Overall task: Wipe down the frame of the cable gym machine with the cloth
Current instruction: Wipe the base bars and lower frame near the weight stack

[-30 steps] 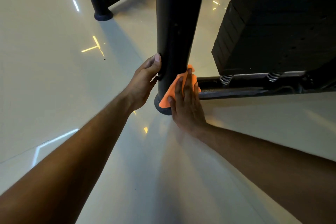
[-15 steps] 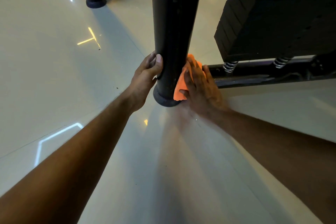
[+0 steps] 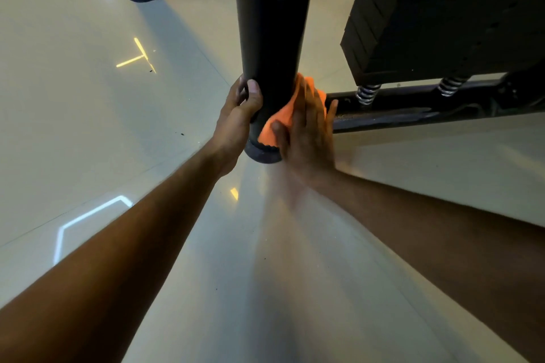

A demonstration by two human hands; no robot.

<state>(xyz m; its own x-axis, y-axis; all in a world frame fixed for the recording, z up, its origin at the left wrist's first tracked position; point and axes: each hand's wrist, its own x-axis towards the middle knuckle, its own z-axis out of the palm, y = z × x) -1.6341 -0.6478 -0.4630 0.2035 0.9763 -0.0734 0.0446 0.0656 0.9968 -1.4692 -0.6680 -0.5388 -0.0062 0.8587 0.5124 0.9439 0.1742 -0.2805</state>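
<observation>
Orange microfibre cloth (image 3: 281, 115) is sliding back round the black tubular frame post (image 3: 269, 38) under the flat, unclenched right hand (image 3: 309, 132), while the left hand (image 3: 239, 118) keeps grasping the post, so its base is getting covered.

The black upright post (image 3: 269, 23) of the machine's frame stands on a round rubber foot (image 3: 261, 153) on the floor. An orange cloth (image 3: 281, 115), crumpled, lies flat against the post's low end at its 3 o'clock side, just above the foot. A black base rail (image 3: 413, 109) runs off toward 3 o'clock.
</observation>
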